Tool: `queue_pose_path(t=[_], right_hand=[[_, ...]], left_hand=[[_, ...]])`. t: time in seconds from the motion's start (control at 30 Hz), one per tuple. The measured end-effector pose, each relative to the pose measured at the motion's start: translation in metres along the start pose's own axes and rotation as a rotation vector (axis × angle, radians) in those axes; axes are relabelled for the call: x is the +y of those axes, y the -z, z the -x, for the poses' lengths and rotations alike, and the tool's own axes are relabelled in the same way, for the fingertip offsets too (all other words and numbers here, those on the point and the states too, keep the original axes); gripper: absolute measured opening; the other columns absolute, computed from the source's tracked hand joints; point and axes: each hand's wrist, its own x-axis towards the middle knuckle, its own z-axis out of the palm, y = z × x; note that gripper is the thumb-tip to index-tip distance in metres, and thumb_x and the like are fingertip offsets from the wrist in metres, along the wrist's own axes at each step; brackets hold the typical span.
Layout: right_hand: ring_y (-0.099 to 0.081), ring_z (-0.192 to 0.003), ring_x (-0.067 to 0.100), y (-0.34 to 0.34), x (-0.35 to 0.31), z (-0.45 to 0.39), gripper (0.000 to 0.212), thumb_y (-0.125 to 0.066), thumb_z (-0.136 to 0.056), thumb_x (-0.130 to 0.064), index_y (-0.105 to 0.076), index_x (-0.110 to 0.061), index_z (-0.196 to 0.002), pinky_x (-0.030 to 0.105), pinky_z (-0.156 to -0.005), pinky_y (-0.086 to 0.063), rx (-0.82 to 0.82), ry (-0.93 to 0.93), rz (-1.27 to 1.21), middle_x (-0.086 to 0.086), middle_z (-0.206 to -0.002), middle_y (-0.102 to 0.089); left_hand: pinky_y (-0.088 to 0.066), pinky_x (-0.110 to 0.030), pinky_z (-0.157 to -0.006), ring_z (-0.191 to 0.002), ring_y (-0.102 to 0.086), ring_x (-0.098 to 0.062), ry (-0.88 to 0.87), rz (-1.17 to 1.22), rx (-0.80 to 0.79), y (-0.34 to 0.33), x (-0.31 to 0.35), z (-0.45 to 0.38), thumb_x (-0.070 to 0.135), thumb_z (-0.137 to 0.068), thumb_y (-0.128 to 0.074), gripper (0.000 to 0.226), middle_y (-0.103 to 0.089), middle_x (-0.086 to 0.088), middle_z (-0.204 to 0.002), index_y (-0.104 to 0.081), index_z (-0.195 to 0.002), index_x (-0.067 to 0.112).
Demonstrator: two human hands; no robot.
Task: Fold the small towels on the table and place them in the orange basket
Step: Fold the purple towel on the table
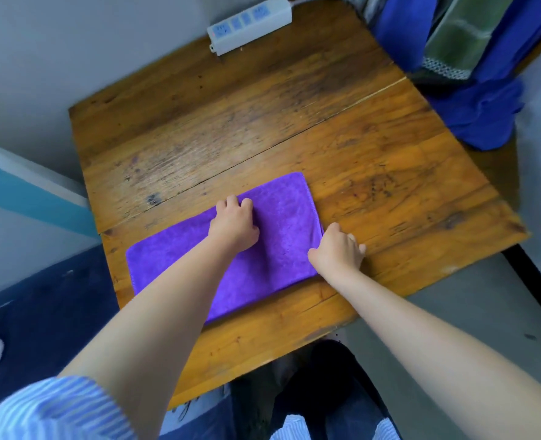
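A purple towel lies flat on the near half of the wooden worktop, folded into a long rectangle. Its long axis runs on a slant, from the near left corner by the worktop's left edge up toward the far right, where its stitched short edge faces the right side of the worktop.

The left hand rests on the towel's middle, close to its far long edge, knuckles up and fingers curled down into the pile. Whether they pinch a fold of cloth or only press on it is hard to say, since the fingertips are hidden under the hand. The right hand sits at the towel's right short edge, its fingers bent and bunched at that edge with the thumb side on the cloth; they seem to grip the edge, with one finger reaching onto the bare wood.

At the far edge of the worktop lies a white power strip. On the far right corner is a heap of blue cloth with a green checked cloth among it.
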Motion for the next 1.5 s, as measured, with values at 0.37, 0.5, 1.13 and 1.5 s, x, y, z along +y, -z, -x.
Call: queue_pose_path(t=[0.37,0.5,1.13,1.5], right_hand=[[-0.050,-0.112,0.025,0.032,0.019,-0.023,0.024,-0.056,-0.088,-0.031,-0.058,-0.016,-0.106,0.036,-0.096,-0.031,-0.112,-0.033,-0.068,0.004,-0.115,-0.060],[-0.052,-0.110,0.023,0.043,0.027,-0.029,0.020,-0.055,-0.089,-0.029,-0.058,-0.018,-0.106,0.036,-0.095,-0.030,-0.067,0.015,0.020,0.003,-0.111,-0.061],[-0.042,-0.116,0.027,0.099,0.033,-0.041,0.020,-0.051,-0.087,-0.013,-0.058,-0.013,-0.106,0.035,-0.091,-0.032,0.356,0.333,0.186,0.005,-0.117,-0.052],[-0.059,-0.061,0.031,0.062,0.009,0.021,0.012,-0.057,-0.051,-0.003,-0.060,-0.011,-0.061,0.032,-0.066,-0.022,0.687,0.660,0.241,0.005,-0.058,-0.059]], left_hand=[[-0.035,-0.041,-0.103,-0.129,-0.035,-0.031,-0.042,0.084,0.098,0.007,0.031,-0.026,0.021,-0.091,-0.049,0.046,-0.040,-0.012,-0.137,-0.038,-0.133,0.008],[-0.030,-0.038,-0.107,-0.133,-0.032,-0.028,-0.115,0.109,0.081,0.012,0.049,-0.041,0.013,-0.086,-0.052,0.057,-0.038,-0.007,-0.143,-0.032,-0.140,0.012],[-0.037,-0.028,-0.082,-0.100,-0.057,-0.031,-0.423,0.132,0.176,0.101,0.077,-0.064,0.019,-0.070,-0.045,0.038,-0.067,-0.019,-0.099,-0.068,-0.095,0.000],[-0.035,-0.027,-0.061,-0.065,-0.053,-0.033,-0.649,0.013,0.444,0.077,-0.025,-0.003,-0.015,-0.057,-0.056,0.015,-0.060,-0.017,-0.065,-0.055,-0.064,-0.001]])
